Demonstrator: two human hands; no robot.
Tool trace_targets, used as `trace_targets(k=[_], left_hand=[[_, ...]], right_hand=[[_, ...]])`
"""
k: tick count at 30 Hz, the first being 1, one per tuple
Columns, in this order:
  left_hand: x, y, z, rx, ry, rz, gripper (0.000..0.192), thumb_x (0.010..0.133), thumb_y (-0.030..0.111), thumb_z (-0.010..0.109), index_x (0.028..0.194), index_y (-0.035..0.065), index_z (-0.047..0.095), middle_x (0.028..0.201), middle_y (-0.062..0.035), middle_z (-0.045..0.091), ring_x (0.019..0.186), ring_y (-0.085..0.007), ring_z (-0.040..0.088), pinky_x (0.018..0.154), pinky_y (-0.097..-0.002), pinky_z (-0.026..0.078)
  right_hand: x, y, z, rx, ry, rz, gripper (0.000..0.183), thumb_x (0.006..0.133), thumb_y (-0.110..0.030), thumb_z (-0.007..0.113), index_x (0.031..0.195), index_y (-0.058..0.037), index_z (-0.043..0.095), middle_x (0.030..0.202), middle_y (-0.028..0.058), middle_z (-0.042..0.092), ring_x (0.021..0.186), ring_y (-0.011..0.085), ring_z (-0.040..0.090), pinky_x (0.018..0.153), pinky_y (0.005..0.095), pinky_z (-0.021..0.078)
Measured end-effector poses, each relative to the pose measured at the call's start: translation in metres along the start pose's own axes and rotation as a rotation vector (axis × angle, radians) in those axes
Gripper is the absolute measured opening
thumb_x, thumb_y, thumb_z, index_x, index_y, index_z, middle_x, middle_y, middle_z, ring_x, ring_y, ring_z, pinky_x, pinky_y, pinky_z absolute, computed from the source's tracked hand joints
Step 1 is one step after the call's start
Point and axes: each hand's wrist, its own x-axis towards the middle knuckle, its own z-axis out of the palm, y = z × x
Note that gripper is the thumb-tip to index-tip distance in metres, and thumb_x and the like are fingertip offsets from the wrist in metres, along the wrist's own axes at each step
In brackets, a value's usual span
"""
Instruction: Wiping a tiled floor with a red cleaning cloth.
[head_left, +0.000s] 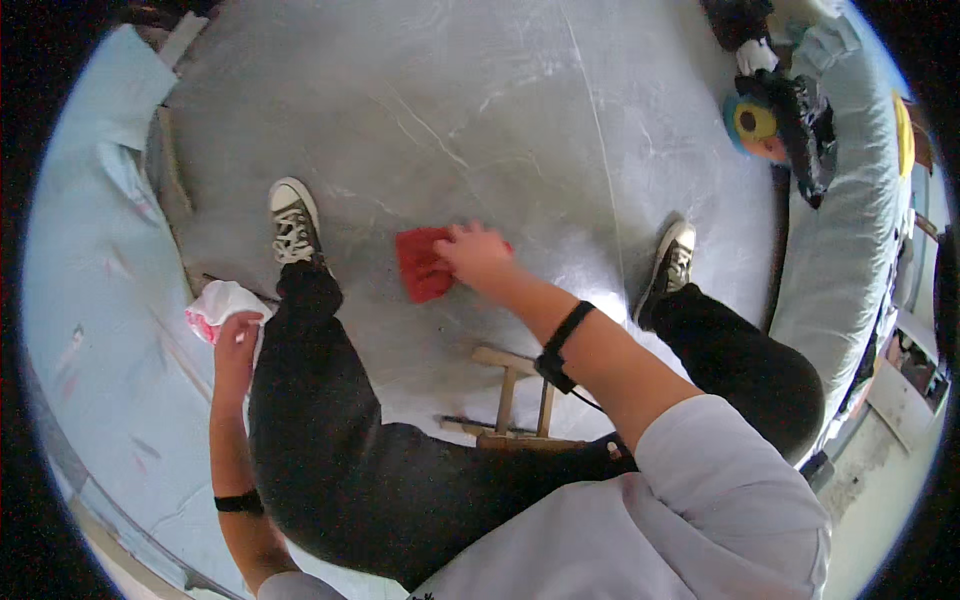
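My right hand (480, 259) rests on a red cloth (424, 274) that lies bunched on the grey tiled floor (465, 90). Part of the cloth shows to the left of my fingers, and a small bit of red peeks out past the other side. Off to the left, beside my knee, my left hand (236, 341) pinches a thin white cloth or bag (229, 300) with a pink-red patterned part. Whether that is fabric or plastic cannot be told.
A wooden stool (510, 397) is partly visible beneath me, between my legs. On the left runs a light blue covered surface (97, 300); on the right stands a pale blue padded edge (840, 225). A black plastic bag (806, 135) hangs there beside a colourful round object (754, 127).
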Motion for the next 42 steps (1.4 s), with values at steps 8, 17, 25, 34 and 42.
trace_targets(k=[8, 17, 25, 34, 42], left_hand=[[-0.108, 0.037, -0.033, -0.157, 0.148, -0.039, 0.018, 0.101, 0.011, 0.059, 0.116, 0.0060, 0.070, 0.105, -0.0040, 0.068, 0.096, -0.0143, 0.062, 0.085, -0.0308, 0.050], [-0.214, 0.243, -0.031, -0.047, 0.168, 0.577, 0.024, 0.102, 0.007, 0.062, 0.126, 0.0054, 0.065, 0.122, -0.0047, 0.067, 0.115, -0.0160, 0.063, 0.094, -0.0338, 0.053], [-0.235, 0.381, 0.062, -0.760, -0.444, 0.459, 0.059, 0.104, 0.035, 0.069, 0.151, 0.0074, 0.047, 0.148, -0.0099, 0.057, 0.133, -0.0236, 0.058, 0.112, -0.0473, 0.049], [-0.201, 0.406, 0.087, -1.138, -0.306, 0.520, 0.032, 0.105, 0.023, 0.066, 0.132, 0.0084, 0.061, 0.129, -0.0079, 0.069, 0.116, -0.0258, 0.070, 0.102, -0.0484, 0.055], [-0.170, 0.438, 0.093, -1.007, -0.296, 0.582, 0.041, 0.101, 0.010, 0.065, 0.141, 0.0046, 0.056, 0.141, -0.0078, 0.063, 0.132, -0.0232, 0.061, 0.116, -0.0437, 0.046]], right_hand=[[-0.094, 0.121, -0.170, 0.543, 0.123, 0.238, 0.043, 0.079, -0.024, 0.077, 0.121, -0.0148, 0.075, 0.110, 0.0120, 0.078, 0.101, 0.0287, 0.073, 0.091, 0.0414, 0.0559], [-0.238, 0.035, -0.330, 1.192, 0.367, -0.217, 0.030, 0.087, -0.015, 0.077, 0.113, -0.0022, 0.067, 0.106, 0.0048, 0.071, 0.096, 0.0154, 0.068, 0.089, 0.0325, 0.0546], [-0.324, -0.073, -0.320, 1.057, 0.596, -0.494, 0.037, 0.086, -0.016, 0.082, 0.116, -0.0017, 0.066, 0.114, 0.0049, 0.069, 0.107, 0.0148, 0.066, 0.095, 0.0330, 0.0535], [-0.361, -0.011, -0.312, 1.435, 0.603, -0.521, 0.041, 0.096, -0.009, 0.076, 0.134, -0.0072, 0.061, 0.128, 0.0045, 0.068, 0.112, 0.0165, 0.067, 0.100, 0.0342, 0.0523], [-0.348, 0.036, -0.297, 1.291, 0.511, -0.424, 0.087, 0.091, -0.027, 0.083, 0.162, -0.0078, 0.037, 0.165, 0.0146, 0.042, 0.156, 0.0284, 0.033, 0.122, 0.0459, 0.0360]])
